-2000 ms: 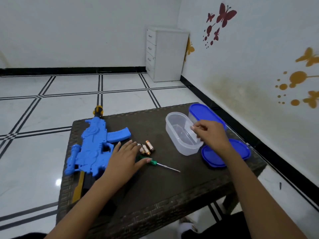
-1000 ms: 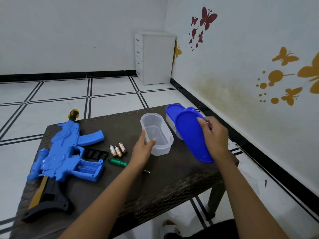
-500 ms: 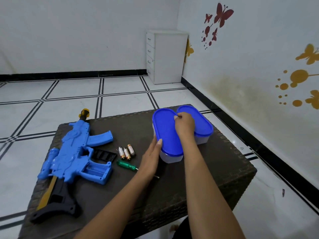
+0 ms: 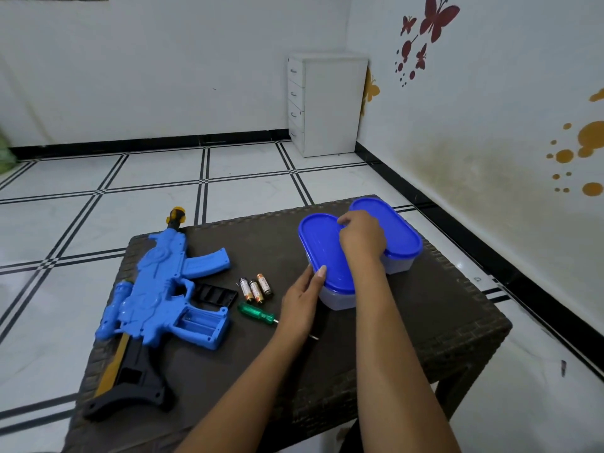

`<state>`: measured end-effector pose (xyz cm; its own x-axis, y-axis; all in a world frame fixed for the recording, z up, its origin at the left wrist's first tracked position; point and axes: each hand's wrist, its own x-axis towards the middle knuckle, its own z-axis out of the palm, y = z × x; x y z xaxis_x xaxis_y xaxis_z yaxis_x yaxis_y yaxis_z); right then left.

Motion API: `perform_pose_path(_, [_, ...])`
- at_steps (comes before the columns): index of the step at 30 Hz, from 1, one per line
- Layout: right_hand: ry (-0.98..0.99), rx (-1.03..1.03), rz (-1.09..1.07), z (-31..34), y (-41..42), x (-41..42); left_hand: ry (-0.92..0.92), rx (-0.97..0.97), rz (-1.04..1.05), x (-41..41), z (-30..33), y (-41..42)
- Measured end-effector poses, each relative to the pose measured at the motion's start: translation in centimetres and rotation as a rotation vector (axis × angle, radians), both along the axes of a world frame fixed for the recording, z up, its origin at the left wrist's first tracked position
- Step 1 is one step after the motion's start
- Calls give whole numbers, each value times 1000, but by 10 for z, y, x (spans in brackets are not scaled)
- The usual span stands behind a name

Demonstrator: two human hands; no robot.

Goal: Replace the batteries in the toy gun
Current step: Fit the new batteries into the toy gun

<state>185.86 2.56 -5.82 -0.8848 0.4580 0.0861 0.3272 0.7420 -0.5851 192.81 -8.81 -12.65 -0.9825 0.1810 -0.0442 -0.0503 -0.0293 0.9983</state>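
Note:
A blue toy gun (image 4: 157,289) lies on the left of the dark wicker table (image 4: 441,322), its battery bay open and empty. The black bay cover (image 4: 214,294) rests beside it. Three batteries (image 4: 255,288) lie side by side just right of the cover, with a green-handled screwdriver (image 4: 256,313) below them. My left hand (image 4: 302,299) steadies the near end of a clear container whose blue lid (image 4: 322,253) sits on top. My right hand (image 4: 361,235) presses down on that lid at its far end.
A second clear container with a blue lid (image 4: 398,237) stands directly right of the first, touching it. A white drawer cabinet (image 4: 327,103) stands in the far corner of the room. The wall runs close along the table's right side.
My right hand picked the blue lid up from the table and set it on the open container. My left hand left the gun and came to the container's side.

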Motion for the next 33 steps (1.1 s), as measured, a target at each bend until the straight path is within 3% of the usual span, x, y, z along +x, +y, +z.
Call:
perform_pose_path(10, [-46,74,10,0,18,14,-129,119,51,-6,0,-3])
perform_pose_path(16, [-89,228,341,-17,-6,14,-62,135,29,-5,0,-2])
perform_pose_path(26, [-88,416,357,-28,-9,7,-37,143,-9,-11,-6,-3])
perform_pose_path(33, [-82,389,348,-29,-5,4,-52,127,-23,-12,-5,-2])
